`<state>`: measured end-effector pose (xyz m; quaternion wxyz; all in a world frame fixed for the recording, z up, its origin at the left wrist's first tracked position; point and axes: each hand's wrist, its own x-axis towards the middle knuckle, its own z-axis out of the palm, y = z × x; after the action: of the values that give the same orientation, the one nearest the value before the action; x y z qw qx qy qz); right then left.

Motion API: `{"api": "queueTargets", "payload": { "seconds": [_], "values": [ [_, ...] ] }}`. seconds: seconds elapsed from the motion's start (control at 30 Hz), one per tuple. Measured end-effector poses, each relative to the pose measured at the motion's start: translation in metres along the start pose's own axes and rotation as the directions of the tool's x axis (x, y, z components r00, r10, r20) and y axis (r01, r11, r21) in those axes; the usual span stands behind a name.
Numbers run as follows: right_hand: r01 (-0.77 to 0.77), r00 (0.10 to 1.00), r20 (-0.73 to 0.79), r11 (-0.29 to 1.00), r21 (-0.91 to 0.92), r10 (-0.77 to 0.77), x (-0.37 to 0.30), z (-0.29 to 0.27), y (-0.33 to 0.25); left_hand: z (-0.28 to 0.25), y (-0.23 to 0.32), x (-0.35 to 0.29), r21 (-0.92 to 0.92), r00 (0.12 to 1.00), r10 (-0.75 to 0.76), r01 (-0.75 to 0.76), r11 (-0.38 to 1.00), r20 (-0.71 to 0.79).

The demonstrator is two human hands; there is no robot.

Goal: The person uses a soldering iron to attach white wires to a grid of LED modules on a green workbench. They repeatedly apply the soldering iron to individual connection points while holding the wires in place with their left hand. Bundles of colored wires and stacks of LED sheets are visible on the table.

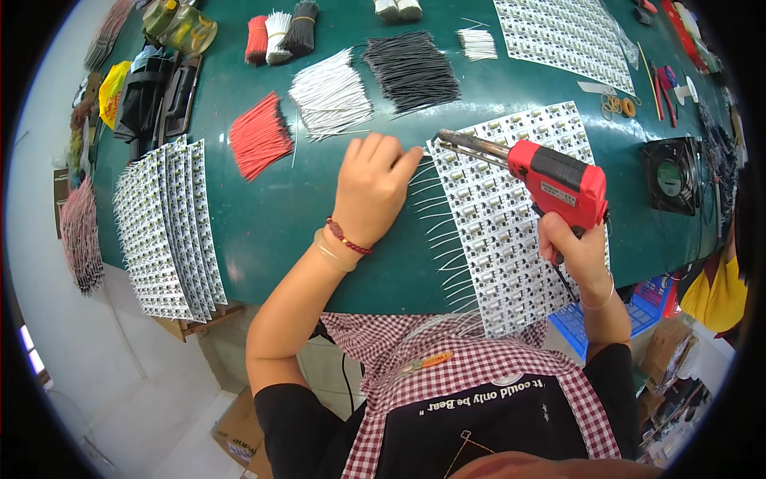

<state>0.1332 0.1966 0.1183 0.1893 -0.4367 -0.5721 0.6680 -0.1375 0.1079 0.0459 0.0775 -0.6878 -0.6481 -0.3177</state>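
Observation:
My right hand [576, 243] grips a red soldering gun [558, 180] with a black-taped top. Its metal tip points left, at the upper left corner of a white panel of small circuit boards [511, 231]. Beside that corner is my left hand [373, 180], fingers curled and thumb and forefinger pinched together. What they pinch is too small to make out. Along the panel's left edge, below this hand, several thin white wires [447, 239] stick out. The panel lies tilted on the green table, its lower end reaching the near edge.
Sorted piles of red wires [261, 137], white wires [330, 94] and black wires [412, 72] lie beyond my left hand. Overlapping board panels [163, 231] rest at the left edge. Another panel [562, 36] lies far right. A black fan [672, 177] stands at right.

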Motion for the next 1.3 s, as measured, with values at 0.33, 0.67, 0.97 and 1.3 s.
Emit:
{"api": "queueTargets", "payload": {
  "seconds": [0.33, 0.67, 0.97, 1.3],
  "values": [
    [-0.062, 0.998, -0.011, 0.991, -0.116, 0.061, -0.001, 0.001, 0.001, 0.009, 0.001, -0.002, -0.018, 0.999, 0.042, -0.042, 0.999, 0.022],
    [0.002, 1.000, -0.003, 0.985, -0.171, -0.003, -0.004, -0.001, 0.004, 0.008, 0.002, -0.001, 0.003, 0.998, 0.053, -0.053, 0.999, 0.035],
    [0.005, 1.000, -0.015, 0.996, -0.088, -0.007, -0.004, -0.002, 0.002, 0.008, 0.002, -0.001, 0.018, 0.999, 0.041, -0.042, 0.999, 0.023],
    [-0.008, 0.999, -0.031, 0.998, -0.060, 0.006, 0.000, 0.002, -0.003, -0.001, -0.006, 0.008, 0.024, 0.995, 0.017, -0.014, 1.000, -0.102]
  ]
}}
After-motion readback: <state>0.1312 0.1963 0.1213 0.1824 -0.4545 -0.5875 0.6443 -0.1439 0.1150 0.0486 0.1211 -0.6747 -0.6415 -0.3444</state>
